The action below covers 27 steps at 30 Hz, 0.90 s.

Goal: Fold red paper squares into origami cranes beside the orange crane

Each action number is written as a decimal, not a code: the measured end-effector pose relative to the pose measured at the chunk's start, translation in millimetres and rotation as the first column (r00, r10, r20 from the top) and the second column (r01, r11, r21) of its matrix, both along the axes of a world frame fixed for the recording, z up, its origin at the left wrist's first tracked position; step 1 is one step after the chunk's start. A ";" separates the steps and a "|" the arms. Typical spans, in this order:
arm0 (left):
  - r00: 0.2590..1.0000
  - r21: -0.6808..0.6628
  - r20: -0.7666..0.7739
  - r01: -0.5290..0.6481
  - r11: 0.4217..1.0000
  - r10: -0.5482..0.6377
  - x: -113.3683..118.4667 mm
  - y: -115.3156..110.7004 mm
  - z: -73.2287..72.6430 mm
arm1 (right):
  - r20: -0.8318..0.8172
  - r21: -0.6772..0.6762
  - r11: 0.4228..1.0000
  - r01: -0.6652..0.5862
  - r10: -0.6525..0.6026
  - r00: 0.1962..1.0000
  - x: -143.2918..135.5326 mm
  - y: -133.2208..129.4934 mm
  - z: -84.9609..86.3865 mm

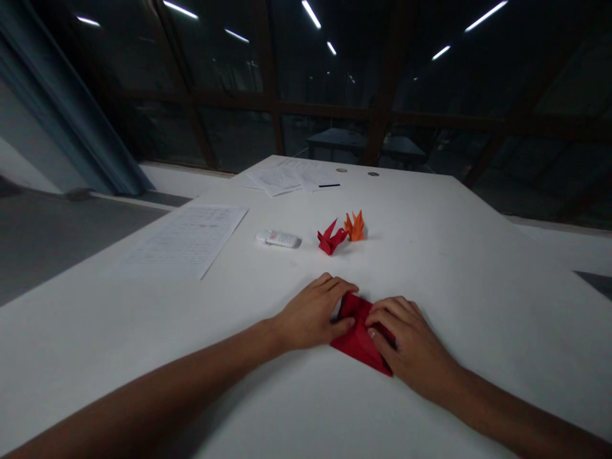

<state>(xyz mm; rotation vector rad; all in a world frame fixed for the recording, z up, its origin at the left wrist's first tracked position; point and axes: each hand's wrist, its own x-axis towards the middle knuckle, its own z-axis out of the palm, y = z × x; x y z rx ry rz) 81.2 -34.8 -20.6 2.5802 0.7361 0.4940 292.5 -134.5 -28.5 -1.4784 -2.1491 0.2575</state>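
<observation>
A folded sheet of red origami paper (361,347) lies on the white table close to me. My left hand (321,311) grips its left side, thumb on top and fingertips at the far edge. From the right, my right hand (406,341) has its fingers bent onto the paper, with thumb and fingertips close together at a fold. Parts of the folds are hidden under both hands. Beyond them stand a red paper crane (331,238) and an orange paper crane (356,227), nearly touching each other.
Left of the cranes lies a white plastic item with red print (278,239). A printed sheet (186,242) is on the table's left side. Several more papers (287,175) lie near the far edge, a dark strip beside them. Dark windows (329,64) rise behind the table (468,274).
</observation>
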 end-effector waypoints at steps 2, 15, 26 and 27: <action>1.000 -0.007 0.005 0.008 1.000 -0.008 -0.1 0.1 -0.1 | -0.017 -0.015 1.000 -0.018 0.018 1.000 0.3 -0.7 1.2; 0.998 -0.016 0.058 -0.007 1.000 0.008 -1.3 -3.0 -2.7 | 0.025 0.035 0.999 0.028 -0.029 0.999 -4.1 -1.5 -4.7; 0.996 -0.061 0.084 0.003 0.998 0.002 -2.2 -2.5 -3.8 | 0.046 0.025 0.999 0.038 -0.039 0.998 -5.5 -1.5 -4.1; 0.996 -0.078 0.090 0.004 0.997 0.003 -2.2 -1.8 -4.2 | 0.049 0.023 0.999 0.038 -0.039 0.998 -5.3 -1.4 -4.5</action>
